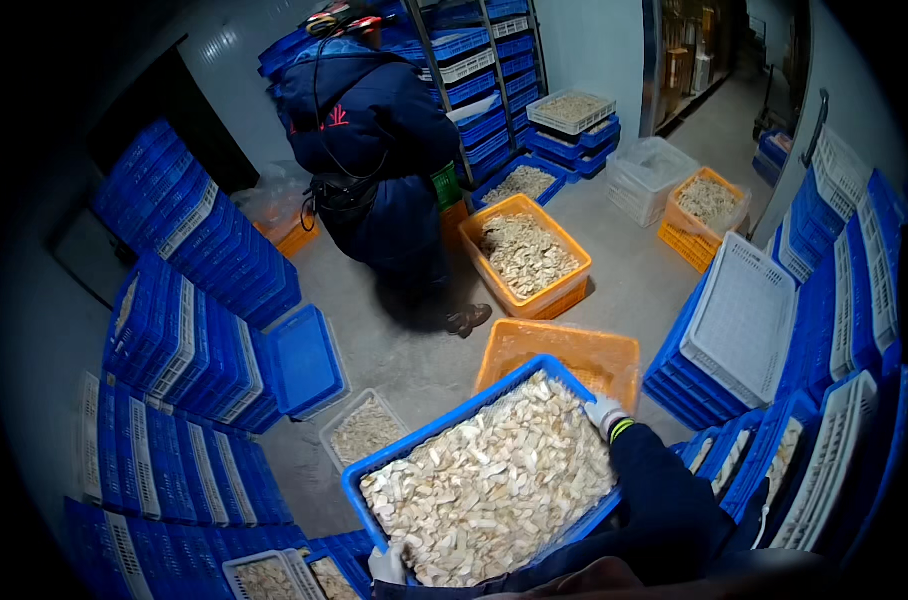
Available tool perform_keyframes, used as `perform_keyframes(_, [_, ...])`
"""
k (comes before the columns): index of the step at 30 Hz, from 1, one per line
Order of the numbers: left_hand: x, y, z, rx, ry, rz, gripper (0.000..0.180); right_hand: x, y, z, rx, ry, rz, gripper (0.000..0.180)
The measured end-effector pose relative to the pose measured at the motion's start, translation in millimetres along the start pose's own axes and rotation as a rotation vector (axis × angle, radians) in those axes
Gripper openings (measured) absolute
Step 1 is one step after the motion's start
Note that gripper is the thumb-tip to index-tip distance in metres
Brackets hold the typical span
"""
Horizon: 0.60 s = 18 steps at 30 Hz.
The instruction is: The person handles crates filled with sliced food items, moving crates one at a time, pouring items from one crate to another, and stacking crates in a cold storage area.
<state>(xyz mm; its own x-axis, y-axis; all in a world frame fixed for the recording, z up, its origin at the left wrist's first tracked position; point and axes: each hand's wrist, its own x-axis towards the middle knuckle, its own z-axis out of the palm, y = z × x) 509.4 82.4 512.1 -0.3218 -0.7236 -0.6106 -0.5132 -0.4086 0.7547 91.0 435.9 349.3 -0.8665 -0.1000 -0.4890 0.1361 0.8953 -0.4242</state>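
A shallow blue tray (429, 437) full of pale, sliced dried pieces (489, 470) is held up close in front of me, tilted with its right side farther away. My right hand (604, 412), in a white glove, grips the tray's far right corner. At the near left corner my left hand (387, 563), also in a white glove, is closed on the rim; its fingers are partly hidden. Just beyond the tray stands an orange crate (564, 345) with a clear plastic liner and a few pieces inside.
A person in dark blue (374, 150) stands ahead left. Another orange crate (474, 245) holds similar pieces. Tall stacks of blue trays flank me at left (194, 350) and right (834, 290). A white tray (336, 447) lies on the floor; a tray rack (474, 70) stands behind.
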Motion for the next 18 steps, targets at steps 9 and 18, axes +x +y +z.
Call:
perform_keyframes(9, [55, 16, 113, -0.18, -0.226, -0.088, 0.012, 198, -30, 22, -0.035, 0.074, -0.125, 0.042])
perform_keyframes(18, [45, 31, 164, 0.053, -0.142, -0.42, 0.022, 247, -38, 86, -0.178, -0.22, -0.041, 0.037])
